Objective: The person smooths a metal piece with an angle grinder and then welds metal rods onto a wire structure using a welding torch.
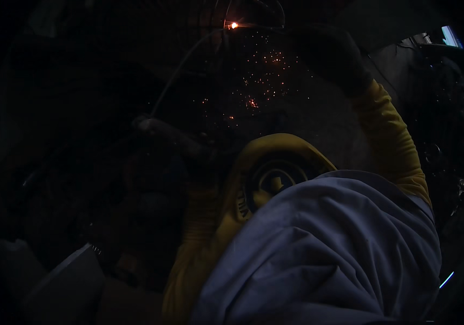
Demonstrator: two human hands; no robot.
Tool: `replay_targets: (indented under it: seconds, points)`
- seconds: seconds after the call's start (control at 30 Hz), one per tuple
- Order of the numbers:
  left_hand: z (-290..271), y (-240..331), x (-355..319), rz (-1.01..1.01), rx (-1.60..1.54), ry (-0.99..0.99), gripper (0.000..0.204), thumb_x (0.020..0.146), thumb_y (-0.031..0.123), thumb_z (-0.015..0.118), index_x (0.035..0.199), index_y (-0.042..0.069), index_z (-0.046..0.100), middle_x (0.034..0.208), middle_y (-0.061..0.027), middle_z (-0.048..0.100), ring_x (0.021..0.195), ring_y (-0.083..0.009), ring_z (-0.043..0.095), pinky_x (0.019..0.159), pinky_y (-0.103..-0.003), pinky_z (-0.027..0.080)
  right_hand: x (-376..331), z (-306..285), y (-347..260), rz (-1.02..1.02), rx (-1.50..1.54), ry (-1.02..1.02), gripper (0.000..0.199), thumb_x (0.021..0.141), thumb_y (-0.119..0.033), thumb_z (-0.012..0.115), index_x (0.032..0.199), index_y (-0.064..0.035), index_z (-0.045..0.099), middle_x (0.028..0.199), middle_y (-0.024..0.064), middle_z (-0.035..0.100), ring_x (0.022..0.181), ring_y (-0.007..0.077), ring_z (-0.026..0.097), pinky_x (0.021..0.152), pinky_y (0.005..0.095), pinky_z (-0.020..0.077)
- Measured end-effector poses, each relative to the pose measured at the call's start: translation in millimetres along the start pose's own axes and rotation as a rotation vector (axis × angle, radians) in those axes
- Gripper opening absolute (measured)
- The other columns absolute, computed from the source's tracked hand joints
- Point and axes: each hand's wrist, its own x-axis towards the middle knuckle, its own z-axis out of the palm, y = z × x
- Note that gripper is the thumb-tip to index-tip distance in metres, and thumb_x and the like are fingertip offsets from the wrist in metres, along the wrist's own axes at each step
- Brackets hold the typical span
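Very dark. Right hand point(332, 57), dark-gloved, yellow sleeve, raised at 1 o'clock; finger state unreadable. Glowing orange weld point point(234, 25) at 12, sparks falling below. Left hand unseen. Grey cloth point(329, 244) bunched low, likely shielding.

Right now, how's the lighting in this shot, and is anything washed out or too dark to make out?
Head view: very dark overall; the only bright spot is a small orange glow with scattered sparks below it. The yellow sleeve and grey-blue cloth are dimly lit; the dark-gloved right hand barely shows, the left hand is lost in shadow, and the edges fade to black.
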Motion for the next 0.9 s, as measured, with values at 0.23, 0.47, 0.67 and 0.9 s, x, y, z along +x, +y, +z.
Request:
replay_targets:
  seconds: [0.23,0.47,0.67,0.9]
  points:
    - [-18,-14,-4,0.04,0.175,0.063,0.043,0.103,0.041,0.043,0.127,0.008,0.056,0.123,-0.0134,0.059,0.116,-0.0297,0.056,0.098,-0.042,0.047,5,-3,-8,-0.062,0.076,0.064,0.021,0.081,-0.007,0.072,0.101,-0.0047,0.07,0.093,0.0086,0.071,0.083,0.0238,0.07,0.071,0.0307,0.0572]
    - [28,-37,21,0.155,0.519,0.003,0.033,0.101,0.033,0.045,0.111,0.007,0.062,0.11,-0.011,0.061,0.1,-0.0243,0.058,0.088,-0.04,0.048,10,-8,-16,-0.022,-0.014,0.084,0.019,0.081,-0.02,0.074,0.098,-0.0107,0.072,0.086,0.0099,0.07,0.075,0.0283,0.069,0.067,0.0334,0.0578]
    - [31,-39,23,0.044,0.133,0.131,0.027,0.097,0.031,0.052,0.1,0.005,0.059,0.1,-0.0103,0.059,0.093,-0.0236,0.058,0.083,-0.041,0.05,-3,-3,0,-0.098,-0.152,0.075,0.017,0.083,-0.019,0.072,0.096,-0.0084,0.07,0.09,0.0089,0.071,0.079,0.028,0.069,0.068,0.0343,0.0572]
    - [70,-47,37,-0.102,-0.192,0.132,0.037,0.087,0.038,0.064,0.093,0.002,0.06,0.09,-0.0095,0.061,0.084,-0.0235,0.059,0.083,-0.041,0.048,8,-9,-19,-0.069,-0.022,0.118,0.015,0.085,-0.011,0.071,0.098,-0.0051,0.067,0.09,0.013,0.07,0.078,0.0314,0.068,0.067,0.0351,0.0546]
